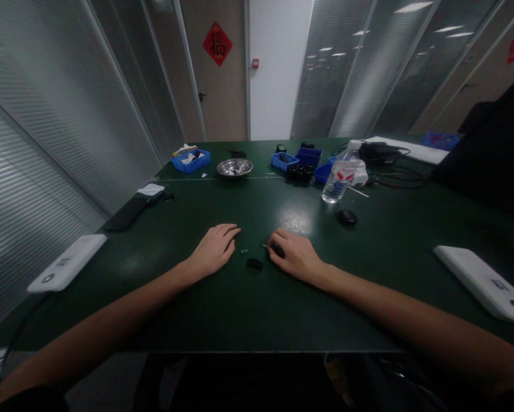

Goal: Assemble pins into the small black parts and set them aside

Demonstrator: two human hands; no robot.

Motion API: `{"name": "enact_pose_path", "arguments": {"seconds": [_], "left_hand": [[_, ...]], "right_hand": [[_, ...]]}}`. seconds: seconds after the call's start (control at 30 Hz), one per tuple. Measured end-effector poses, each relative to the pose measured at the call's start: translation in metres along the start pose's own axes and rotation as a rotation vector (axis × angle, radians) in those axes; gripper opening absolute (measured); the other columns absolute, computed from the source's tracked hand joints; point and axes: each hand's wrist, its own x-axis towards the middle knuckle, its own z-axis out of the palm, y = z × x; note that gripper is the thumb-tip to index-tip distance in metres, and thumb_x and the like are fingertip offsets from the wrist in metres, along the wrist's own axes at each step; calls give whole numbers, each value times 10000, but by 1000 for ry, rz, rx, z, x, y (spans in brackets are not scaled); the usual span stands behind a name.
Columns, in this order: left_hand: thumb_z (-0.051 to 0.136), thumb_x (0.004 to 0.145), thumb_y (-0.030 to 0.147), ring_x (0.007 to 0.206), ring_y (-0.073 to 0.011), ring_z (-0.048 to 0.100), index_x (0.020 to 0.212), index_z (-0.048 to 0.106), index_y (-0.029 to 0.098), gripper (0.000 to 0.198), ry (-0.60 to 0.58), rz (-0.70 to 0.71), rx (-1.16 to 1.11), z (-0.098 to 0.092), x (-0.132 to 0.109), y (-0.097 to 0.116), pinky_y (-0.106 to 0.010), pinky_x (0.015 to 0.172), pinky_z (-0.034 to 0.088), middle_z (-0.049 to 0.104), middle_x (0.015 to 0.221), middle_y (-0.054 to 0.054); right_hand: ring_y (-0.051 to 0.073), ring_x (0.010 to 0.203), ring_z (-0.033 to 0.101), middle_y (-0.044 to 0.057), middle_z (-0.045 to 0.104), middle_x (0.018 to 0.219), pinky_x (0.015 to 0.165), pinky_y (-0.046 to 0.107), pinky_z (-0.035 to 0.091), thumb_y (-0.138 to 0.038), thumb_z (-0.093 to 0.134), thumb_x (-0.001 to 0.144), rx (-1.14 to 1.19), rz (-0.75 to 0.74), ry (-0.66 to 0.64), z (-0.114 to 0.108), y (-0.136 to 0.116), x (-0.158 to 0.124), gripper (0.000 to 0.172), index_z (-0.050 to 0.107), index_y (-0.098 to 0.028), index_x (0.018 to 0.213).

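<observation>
My left hand [216,247] lies palm down on the dark green table [257,309], fingers together and stretched forward, holding nothing. My right hand [295,256] rests on the table with its fingers curled round a small screwdriver [274,248], whose thin tip points left. Between the two hands lie a tiny green part [244,250] and a small black part [254,264], both loose on the table and touched by neither hand.
A water bottle [340,174] and a black round object [347,217] stand to the right. Blue bins [191,160], a metal bowl [234,167] and cables sit at the back. White flat devices [67,262] lie at both sides, and a phone [126,213] at the left.
</observation>
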Motion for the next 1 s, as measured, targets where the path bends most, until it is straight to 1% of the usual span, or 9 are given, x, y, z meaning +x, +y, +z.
{"name": "enact_pose_path", "arguments": {"seconds": [0.1,0.2,0.3,0.37,0.5,0.7,0.77,0.83,1.0], "left_hand": [[425,1045,278,1389,-253,447,1427,559,224,409,26,39,-50,-9,-1,9,-464,1155,362,525,1477,-84],[489,1023,276,1386,-258,440,1387,586,238,378,66,156,-124,-19,-6,31,-471,1162,339,549,1447,-76],[602,979,320,1349,-269,472,1296,638,261,324,19,277,-184,-22,-11,52,-477,1145,338,596,1383,-68],[635,962,303,1314,-262,498,1209,671,254,255,-7,283,-202,-21,-13,58,-463,1110,368,616,1344,-66],[641,955,289,1218,-265,548,1082,685,215,153,-1,157,-210,-20,-11,51,-446,1014,435,642,1264,-78],[587,986,287,1049,-227,618,1158,661,216,201,-95,89,-222,-23,-11,37,-392,931,490,685,1129,-56],[569,994,291,1079,-223,618,1201,652,226,233,-100,80,-208,-24,-10,24,-381,943,493,681,1163,-55],[557,997,310,1112,-219,620,1273,633,243,293,-113,32,-200,-28,-9,0,-367,948,501,668,1224,-55],[534,991,323,1167,-259,616,1317,647,222,359,-35,-230,5,-58,-21,-107,-379,999,474,654,1292,-84]], "right_hand": [[162,856,586,40,621,1034,679,272,411,-288,563,972,3,11,-2,-1,0,0,111,613,-204,1023],[162,853,587,42,622,1035,681,273,412,-291,557,977,11,7,-9,-1,0,0,116,614,-204,1028],[167,856,589,45,625,1029,692,279,413,-290,557,976,8,-1,-3,0,1,0,115,614,-205,1029],[173,872,593,47,627,1029,699,281,416,-291,558,976,10,0,4,2,1,1,112,615,-208,1026],[177,886,597,48,626,1032,705,284,421,-285,573,967,21,6,5,2,3,0,105,619,-210,1024],[166,852,587,48,626,1034,692,277,418,-282,574,962,24,2,6,0,4,-1,111,618,-203,1025],[165,855,586,47,627,1034,694,276,419,-279,574,961,22,3,7,-1,5,-1,109,619,-201,1024],[165,861,588,46,628,1041,692,275,419,-278,575,962,31,1,-1,-1,5,-1,113,621,-202,1031],[169,868,592,49,629,1042,683,278,420,-279,585,959,46,11,-6,-2,5,-1,110,625,-205,1029]]}}
